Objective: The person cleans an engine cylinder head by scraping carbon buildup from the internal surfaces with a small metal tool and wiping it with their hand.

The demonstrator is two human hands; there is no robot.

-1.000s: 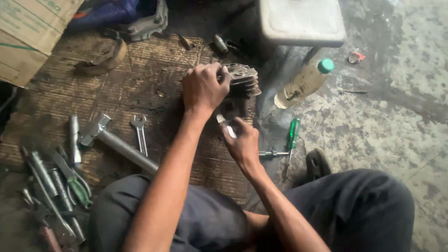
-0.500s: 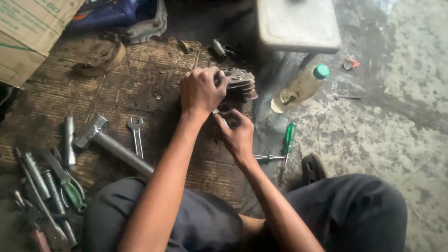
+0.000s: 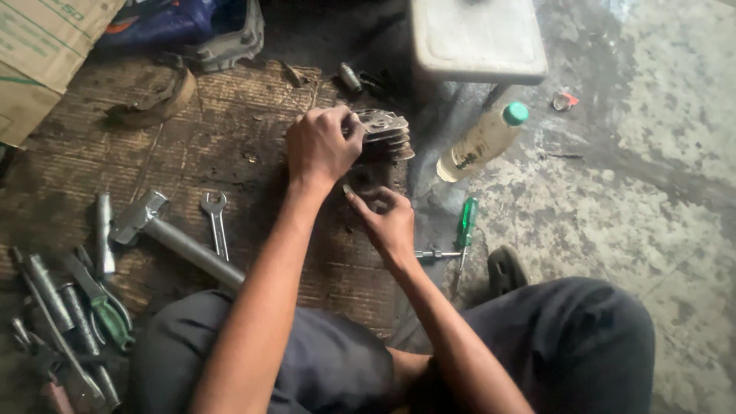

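Note:
A grey finned metal engine cylinder [image 3: 389,135] lies on its side on a dirty wooden board [image 3: 230,107]. My left hand [image 3: 318,146] is closed over its near end and holds it down. Just below it, my right hand [image 3: 391,222] grips a small silvery metal tool [image 3: 347,188], whose tip points up at the underside of the cylinder beside my left wrist. Most of the tool is hidden in my fingers.
A plastic bottle with a green cap [image 3: 479,142] lies right of the cylinder, under a white stool [image 3: 475,38]. A green screwdriver [image 3: 465,222] lies near my right wrist. A hammer [image 3: 176,241], a wrench [image 3: 216,222] and several hand tools [image 3: 69,307] lie left. A cardboard box [image 3: 38,54] stands far left.
My right hand has moved up and left with the small tool, from below the cylinder to right beneath my left hand. My left hand keeps its hold.

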